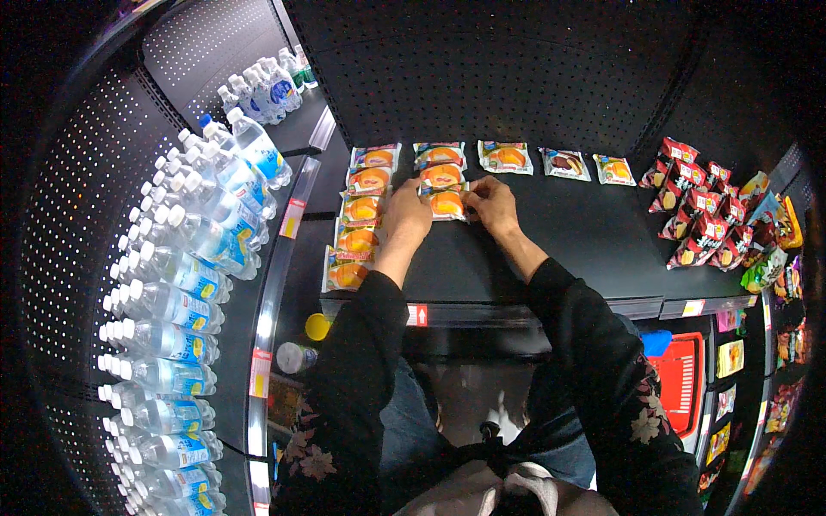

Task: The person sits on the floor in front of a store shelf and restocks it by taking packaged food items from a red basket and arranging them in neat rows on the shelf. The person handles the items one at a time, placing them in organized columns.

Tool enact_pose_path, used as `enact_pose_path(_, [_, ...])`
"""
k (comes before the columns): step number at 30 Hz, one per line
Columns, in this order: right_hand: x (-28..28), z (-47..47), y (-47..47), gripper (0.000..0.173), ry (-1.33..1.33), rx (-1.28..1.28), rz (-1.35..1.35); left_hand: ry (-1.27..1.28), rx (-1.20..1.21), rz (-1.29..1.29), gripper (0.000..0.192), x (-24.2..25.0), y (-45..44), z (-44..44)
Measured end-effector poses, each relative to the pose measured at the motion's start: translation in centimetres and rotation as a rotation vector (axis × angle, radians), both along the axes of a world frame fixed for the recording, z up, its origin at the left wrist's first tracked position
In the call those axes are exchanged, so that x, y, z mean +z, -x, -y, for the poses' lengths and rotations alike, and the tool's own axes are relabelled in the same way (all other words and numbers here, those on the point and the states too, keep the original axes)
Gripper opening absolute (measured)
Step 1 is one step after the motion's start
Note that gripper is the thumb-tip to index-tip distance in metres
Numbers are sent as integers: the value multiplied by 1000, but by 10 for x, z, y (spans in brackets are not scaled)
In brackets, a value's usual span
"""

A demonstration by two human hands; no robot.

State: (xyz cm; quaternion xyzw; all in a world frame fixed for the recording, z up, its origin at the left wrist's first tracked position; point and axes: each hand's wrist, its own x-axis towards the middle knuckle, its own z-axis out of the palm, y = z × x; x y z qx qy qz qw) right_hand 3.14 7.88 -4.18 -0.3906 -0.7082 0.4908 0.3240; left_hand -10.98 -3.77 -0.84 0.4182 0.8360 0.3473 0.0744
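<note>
On a black store shelf, a packaged bun lies at the near end of a short column of similar packs. My left hand touches its left side, and my right hand has its fingertips at its right edge. Left of my left hand runs a longer column of packaged buns, reaching the shelf's front. Behind and to the right of my right hand, a single bun pack, a pack showing a dark filled cake and another orange-pictured pack lie apart along the back.
Rows of clear drink bottles fill the left shelf. Red snack bags stand at the right. A perforated back panel rises behind the packs. A red basket is below right, and a yellow lid shows below left.
</note>
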Motion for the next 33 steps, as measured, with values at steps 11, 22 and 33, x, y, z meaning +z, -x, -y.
enact_pose_path(11, [1, 2, 2, 23, -90, -31, 87, 58, 20, -9, 41, 5, -3, 3])
enact_pose_path(22, [-3, 2, 3, 23, -100, -45, 58, -39, 33, 13, 42, 6, -5, 0])
enact_pose_path(33, [17, 14, -8, 22, 112, -66, -37, -64, 10, -398, 38, 12, -20, 2])
